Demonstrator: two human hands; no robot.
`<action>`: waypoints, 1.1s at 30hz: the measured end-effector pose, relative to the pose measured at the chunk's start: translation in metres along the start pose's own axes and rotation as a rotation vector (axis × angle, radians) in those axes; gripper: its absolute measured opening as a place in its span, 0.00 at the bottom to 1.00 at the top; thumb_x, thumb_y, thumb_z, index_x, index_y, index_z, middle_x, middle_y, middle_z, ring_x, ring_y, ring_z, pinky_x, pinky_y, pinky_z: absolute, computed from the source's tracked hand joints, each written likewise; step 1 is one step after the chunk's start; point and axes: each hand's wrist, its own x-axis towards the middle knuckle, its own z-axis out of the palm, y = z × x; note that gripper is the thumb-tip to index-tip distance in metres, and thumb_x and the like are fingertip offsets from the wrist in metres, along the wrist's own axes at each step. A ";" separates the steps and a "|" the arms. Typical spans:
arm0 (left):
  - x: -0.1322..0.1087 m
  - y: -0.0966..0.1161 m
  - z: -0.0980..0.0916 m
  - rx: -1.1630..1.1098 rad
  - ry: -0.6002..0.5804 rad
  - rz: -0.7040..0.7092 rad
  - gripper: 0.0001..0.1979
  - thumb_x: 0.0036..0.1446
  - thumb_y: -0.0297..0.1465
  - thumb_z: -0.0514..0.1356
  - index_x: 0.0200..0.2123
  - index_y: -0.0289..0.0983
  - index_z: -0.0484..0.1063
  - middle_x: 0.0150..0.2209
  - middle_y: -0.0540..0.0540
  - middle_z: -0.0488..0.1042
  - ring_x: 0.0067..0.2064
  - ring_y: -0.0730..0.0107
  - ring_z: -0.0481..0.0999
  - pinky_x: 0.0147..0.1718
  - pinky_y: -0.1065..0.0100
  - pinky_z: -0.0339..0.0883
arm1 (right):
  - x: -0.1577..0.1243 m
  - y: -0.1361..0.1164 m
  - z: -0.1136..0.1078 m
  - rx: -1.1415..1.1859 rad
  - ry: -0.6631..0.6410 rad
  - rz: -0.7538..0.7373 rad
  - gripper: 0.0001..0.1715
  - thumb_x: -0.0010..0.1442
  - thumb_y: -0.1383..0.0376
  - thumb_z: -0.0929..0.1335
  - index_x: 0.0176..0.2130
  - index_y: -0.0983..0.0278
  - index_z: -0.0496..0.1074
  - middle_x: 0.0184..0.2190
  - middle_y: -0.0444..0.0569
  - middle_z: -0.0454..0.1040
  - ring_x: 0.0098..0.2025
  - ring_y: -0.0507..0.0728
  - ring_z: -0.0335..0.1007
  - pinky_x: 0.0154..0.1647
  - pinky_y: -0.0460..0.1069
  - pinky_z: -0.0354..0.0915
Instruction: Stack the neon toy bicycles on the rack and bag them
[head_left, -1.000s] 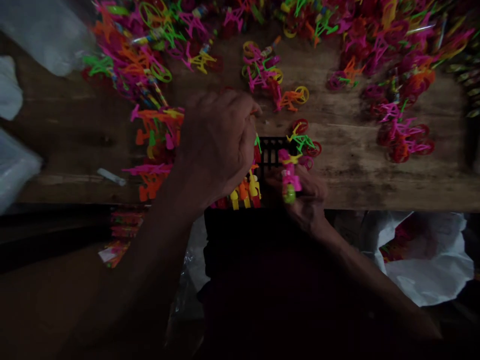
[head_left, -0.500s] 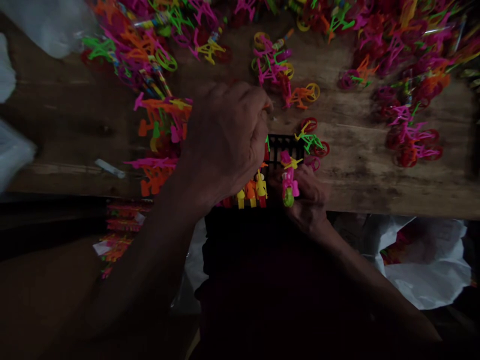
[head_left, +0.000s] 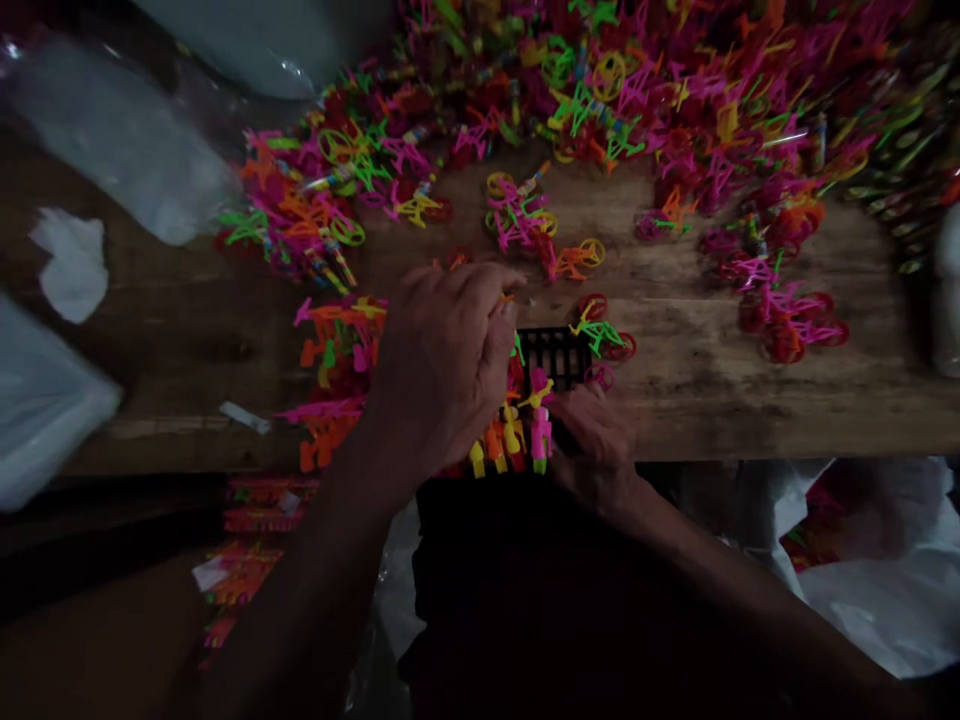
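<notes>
My left hand [head_left: 450, 370] is curled over the left part of a black slotted plastic rack [head_left: 555, 333], and whatever its fingers grip is hidden beneath. My right hand [head_left: 596, 445] pinches a pink toy figure [head_left: 541, 432] at the rack's near edge. Just left of that figure, a yellow toy figure [head_left: 512, 430] and an orange toy figure [head_left: 493, 440] stand side by side in a row. A green and red toy bicycle [head_left: 600, 332] lies against the rack's right end. More orange and pink toy pieces [head_left: 322, 435] rest left of my left hand.
A large heap of bright plastic toy bicycles [head_left: 660, 90] covers the back of the wooden table [head_left: 697, 400]. Clear plastic bags [head_left: 127, 140] lie at the left. Below the table's front edge, a white sack [head_left: 885, 600] with colourful pieces stands at the right.
The pink figure has moved left in my right hand, close beside the yellow figure, and has turned more in line with the row. My left hand stays over the rack. The view has shifted.
</notes>
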 end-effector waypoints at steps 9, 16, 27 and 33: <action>-0.030 0.019 -0.018 -0.011 -0.034 0.064 0.23 0.66 0.39 0.57 0.62 0.43 0.68 0.68 0.42 0.70 0.74 0.48 0.62 0.74 0.39 0.48 | 0.001 0.004 0.000 -0.023 -0.086 -0.064 0.11 0.69 0.71 0.62 0.42 0.65 0.74 0.29 0.47 0.71 0.33 0.57 0.63 0.37 0.53 0.60; -0.027 0.045 0.010 0.204 -0.067 -0.237 0.34 0.62 0.32 0.57 0.71 0.38 0.58 0.76 0.36 0.55 0.77 0.39 0.50 0.74 0.32 0.42 | 0.003 0.008 0.001 -0.115 -0.202 -0.084 0.16 0.70 0.73 0.58 0.38 0.63 0.73 0.31 0.48 0.70 0.33 0.56 0.61 0.38 0.51 0.59; -0.027 0.052 0.010 0.144 -0.076 -0.257 0.37 0.64 0.29 0.57 0.75 0.34 0.53 0.77 0.40 0.50 0.78 0.42 0.47 0.75 0.31 0.38 | 0.008 0.009 -0.026 0.037 -0.206 -0.054 0.13 0.68 0.71 0.64 0.47 0.59 0.75 0.36 0.50 0.80 0.35 0.58 0.76 0.35 0.52 0.71; -0.037 0.015 -0.051 -0.280 0.089 -0.195 0.33 0.65 0.45 0.63 0.69 0.40 0.64 0.67 0.41 0.72 0.67 0.54 0.73 0.67 0.51 0.68 | 0.091 0.021 -0.080 -0.204 -0.138 -0.043 0.11 0.69 0.62 0.67 0.44 0.57 0.81 0.37 0.49 0.84 0.35 0.59 0.81 0.34 0.52 0.71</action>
